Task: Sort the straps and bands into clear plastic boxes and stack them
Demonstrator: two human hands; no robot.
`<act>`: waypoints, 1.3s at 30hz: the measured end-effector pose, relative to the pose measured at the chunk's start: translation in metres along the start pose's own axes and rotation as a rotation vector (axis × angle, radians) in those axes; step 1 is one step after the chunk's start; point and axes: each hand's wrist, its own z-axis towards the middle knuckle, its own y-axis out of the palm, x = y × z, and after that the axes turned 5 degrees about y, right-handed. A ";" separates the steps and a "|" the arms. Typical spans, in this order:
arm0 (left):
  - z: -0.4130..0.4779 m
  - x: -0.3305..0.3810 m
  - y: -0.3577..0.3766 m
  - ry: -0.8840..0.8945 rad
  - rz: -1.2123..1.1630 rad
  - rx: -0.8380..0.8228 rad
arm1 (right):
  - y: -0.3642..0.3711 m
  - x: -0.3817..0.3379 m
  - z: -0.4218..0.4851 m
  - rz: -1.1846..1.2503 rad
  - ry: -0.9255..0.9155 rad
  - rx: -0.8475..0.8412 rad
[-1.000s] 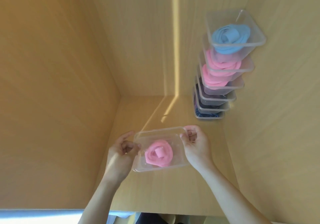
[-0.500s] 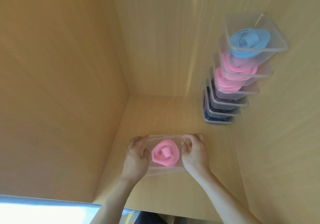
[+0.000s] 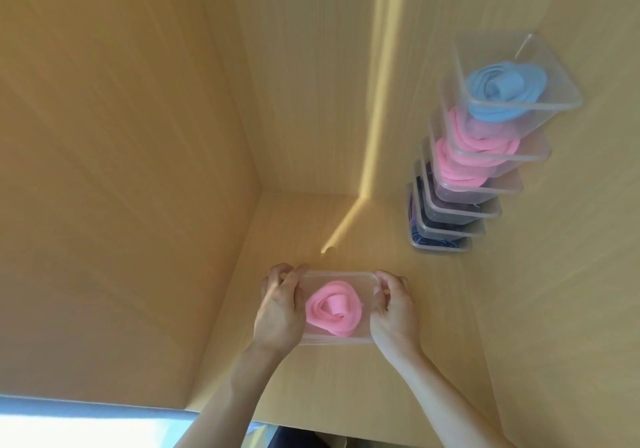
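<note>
both hands, left hand [image 3: 278, 312] and right hand [image 3: 393, 310], grip the ends of a clear box [image 3: 337, 338] with a pink band [image 3: 334, 309] coiled inside, low over the shelf floor [image 3: 346, 378] (maybe resting on it), so next it probably goes up onto the stack [image 3: 485, 156] at the back right

Left hand [image 3: 278, 312]: back of hand up, fingers curled forward and downward at its outer end, thumb lying along its inner side. Right hand [image 3: 393, 312]: mirrored pose, fingers curled, gripping opposite the left. Both forearms are bare and extend forward, converging slightly. Wrists are near level, the hands apart and facing each other.
</note>
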 end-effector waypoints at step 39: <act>0.021 0.004 -0.001 0.304 0.479 -0.389 | 0.000 -0.005 0.009 -0.188 -0.194 -0.363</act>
